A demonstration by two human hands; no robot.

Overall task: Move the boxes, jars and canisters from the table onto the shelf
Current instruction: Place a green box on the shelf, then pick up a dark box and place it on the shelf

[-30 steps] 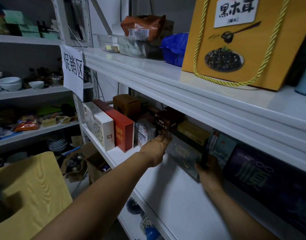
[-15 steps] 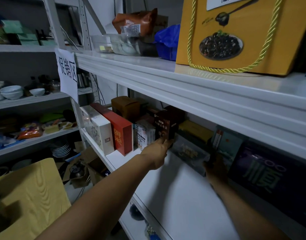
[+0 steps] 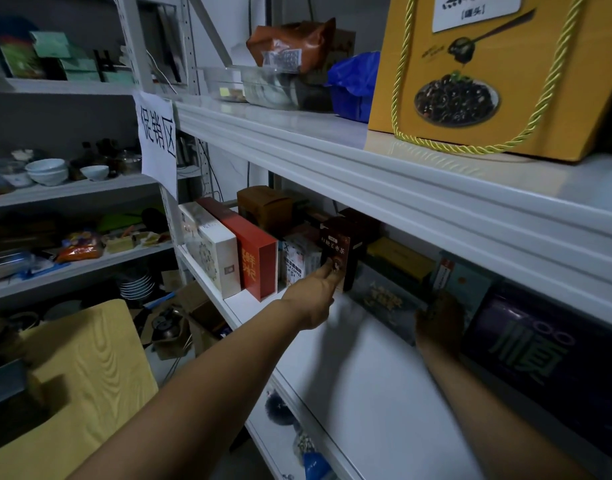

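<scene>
Settling two boxes on the middle shelf [image 3: 366, 375] is the step we judge to be in hand. Both already stand on its white board, well apart from the yellow table [image 3: 72, 375] at lower left.

The larger one, a dark flat box [image 3: 380, 299], stands on its long edge towards the back and leans on the row behind it. Our right hand [image 3: 439, 323] lies against its right end in deep shadow, and we cannot tell whether those fingers clasp the box or only steady it.

Just beside it to the left stands a smaller brown tea box [image 3: 339, 247], upright with its label facing us. Our left hand [image 3: 316, 291] has its fingertips on the lower front face, but we cannot tell whether that is a grasp or a mere push.

Next, we judge, both boxes want nudging square against the back row. Then the hands must come away without tipping either.

A second ago our left hand was at the flat box's left end. Half a second ago it had crossed to the tea box, where it is now.
</scene>
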